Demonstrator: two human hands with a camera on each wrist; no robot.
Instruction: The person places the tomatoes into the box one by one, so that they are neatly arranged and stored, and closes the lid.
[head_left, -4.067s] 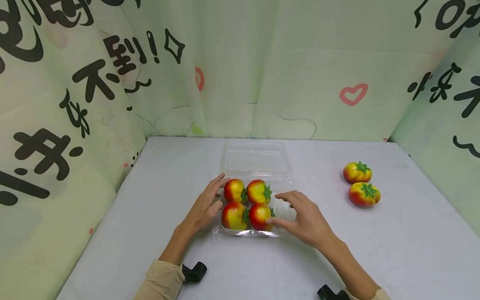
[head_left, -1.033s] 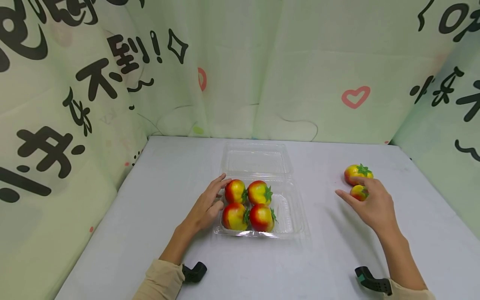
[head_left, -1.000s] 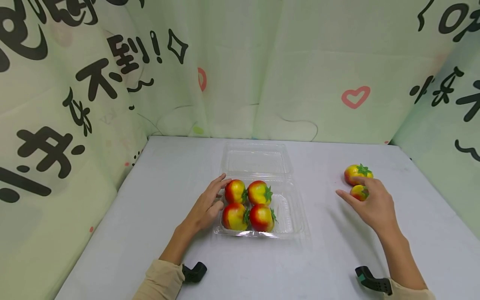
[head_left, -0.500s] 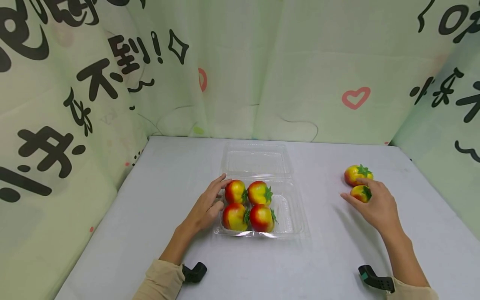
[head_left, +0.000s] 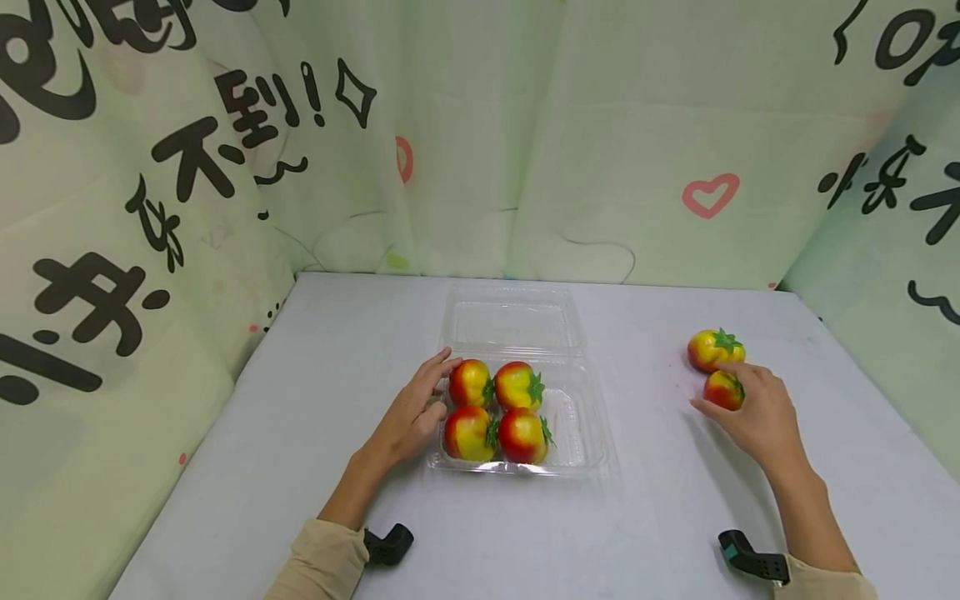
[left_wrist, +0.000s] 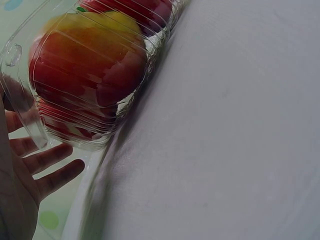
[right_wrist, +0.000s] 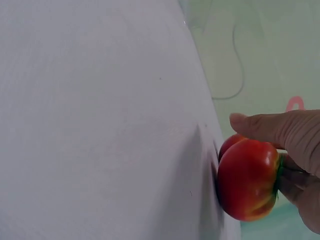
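In the head view a clear plastic clamshell box (head_left: pixel 577 425) lies with its lid folded back, and several red-and-yellow tomatoes (head_left: pixel 470 432) with green tops fill its left part. My left hand (head_left: pixel 408 417) rests against the box's left side, its fingers fairly straight; the left wrist view shows those fingers (left_wrist: pixel 60 175) spread beside the clear wall. Over at the right, my right hand (head_left: pixel 757 412) holds a tomato (head_left: pixel 723 390) between thumb and fingers. That tomato (right_wrist: pixel 247 180) sits low at the table surface, its green top turned toward the palm.
Just behind the held tomato lies another tomato (head_left: pixel 712 348). The box's transparent lid (head_left: pixel 513 321) lies flat toward the back of the white table (head_left: pixel 360 325). Printed curtains (head_left: pixel 600 150) surround the table's back and sides.
My right hand has gone from the box to the tomatoes at the right and closed around the nearer one. That tomato's green top has turned from upward to rightward. The left hand stays put.
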